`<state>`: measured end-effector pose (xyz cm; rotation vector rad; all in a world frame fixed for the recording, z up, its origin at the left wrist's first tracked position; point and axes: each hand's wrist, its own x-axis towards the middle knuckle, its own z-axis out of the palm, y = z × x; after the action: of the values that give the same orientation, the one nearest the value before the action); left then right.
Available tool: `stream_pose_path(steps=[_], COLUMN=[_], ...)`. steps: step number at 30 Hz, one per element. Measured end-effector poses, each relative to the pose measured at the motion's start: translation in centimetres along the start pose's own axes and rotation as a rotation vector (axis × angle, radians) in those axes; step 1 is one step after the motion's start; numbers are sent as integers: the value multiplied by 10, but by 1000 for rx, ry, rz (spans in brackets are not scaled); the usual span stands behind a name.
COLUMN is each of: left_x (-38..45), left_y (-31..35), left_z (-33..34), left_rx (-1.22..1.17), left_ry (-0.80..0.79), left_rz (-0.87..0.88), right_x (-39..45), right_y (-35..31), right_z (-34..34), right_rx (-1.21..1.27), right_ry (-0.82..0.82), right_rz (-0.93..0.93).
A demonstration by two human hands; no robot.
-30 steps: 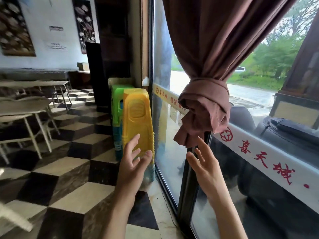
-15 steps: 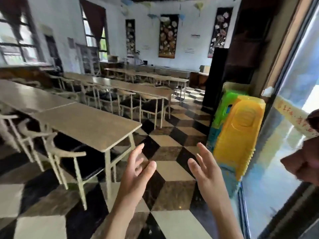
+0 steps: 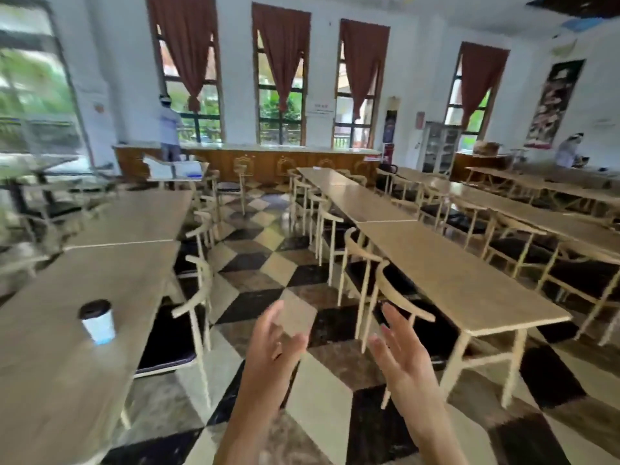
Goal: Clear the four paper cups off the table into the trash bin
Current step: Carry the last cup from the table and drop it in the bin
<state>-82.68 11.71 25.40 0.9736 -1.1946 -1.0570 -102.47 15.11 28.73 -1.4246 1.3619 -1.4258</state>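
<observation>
One paper cup (image 3: 97, 322), white and pale blue with a black lid, stands upright on the long wooden table (image 3: 50, 370) at my left. My left hand (image 3: 273, 347) and my right hand (image 3: 401, 350) are raised in front of me over the checkered floor, both empty with fingers apart. The cup is well to the left of my left hand. No other cups and no trash bin are in view.
A row of wooden tables (image 3: 449, 280) with chairs runs on my right, and a chair (image 3: 194, 307) stands tucked at the left table. A checkered aisle (image 3: 268, 263) runs between them. Two people stand far off, one at the back counter (image 3: 167, 129), one at the right (image 3: 568, 151).
My view has swung left, from the glass door and stacked plastic stools to the dining hall. The table with the cup has come into sight. Both hands stay raised and empty.
</observation>
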Motion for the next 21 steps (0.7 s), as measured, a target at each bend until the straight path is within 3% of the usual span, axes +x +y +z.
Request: stream_pose_path(steps=[9, 14, 21], left_x=[13, 10, 68], left_y=[19, 16, -15], left_z=[-267, -347, -415], left_rx=[93, 145, 209], left_ry=[507, 655, 729], left_rz=[35, 27, -24], right_x=[39, 52, 110], right_y=[-31, -30, 0], right_z=[287, 382, 471], right_rx=[118, 151, 219], right_ry=[-423, -583, -660], right_rz=[-19, -26, 30])
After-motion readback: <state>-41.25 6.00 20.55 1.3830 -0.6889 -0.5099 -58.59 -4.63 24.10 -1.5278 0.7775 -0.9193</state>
